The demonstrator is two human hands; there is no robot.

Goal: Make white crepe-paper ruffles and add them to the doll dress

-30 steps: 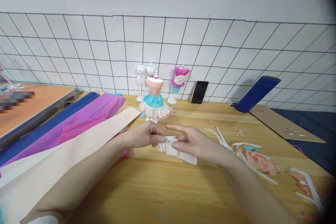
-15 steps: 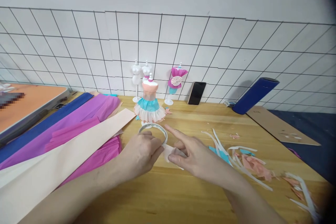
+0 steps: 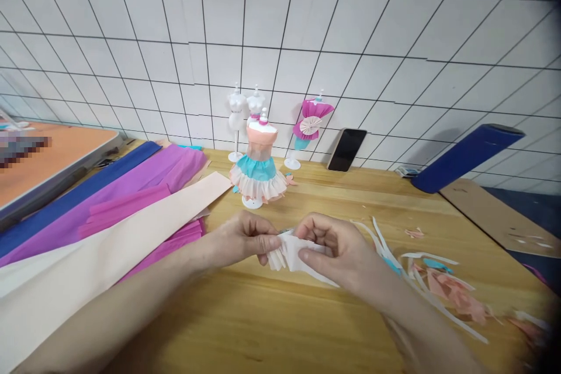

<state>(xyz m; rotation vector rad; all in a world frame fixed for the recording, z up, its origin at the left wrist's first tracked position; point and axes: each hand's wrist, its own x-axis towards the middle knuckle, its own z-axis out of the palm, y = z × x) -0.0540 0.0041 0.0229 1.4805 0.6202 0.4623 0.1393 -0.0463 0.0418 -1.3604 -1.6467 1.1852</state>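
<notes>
A pale strip of crepe paper (image 3: pixel 302 254) is stretched between my two hands above the wooden table. My left hand (image 3: pixel 245 238) pinches its left end, where small pleats fan downward below the thumb. The longer, smoother part is gripped between the thumb and curled fingers of my right hand (image 3: pixel 339 245). A thin greyish edge shows behind the paper between the hands; what it belongs to is hidden. Just beyond my hands stands a mini dress form (image 3: pixel 262 155) in a peach top and a tiered turquoise and cream skirt.
Crepe paper sheets (image 3: pixel 131 210) in blue, purple, pink and cream lie at left. Behind are two white dress forms (image 3: pixel 236 108), a magenta-dressed form (image 3: pixel 310 127) and a phone (image 3: pixel 347 149). Paper scraps (image 3: pixel 456 292) and a blue cylinder (image 3: pixel 468 158) are at right.
The tape ring that was in my left hand no longer shows clearly. My left hand has come onto the strip, and my right forefinger has curled in from pointing. The view has tilted down.
</notes>
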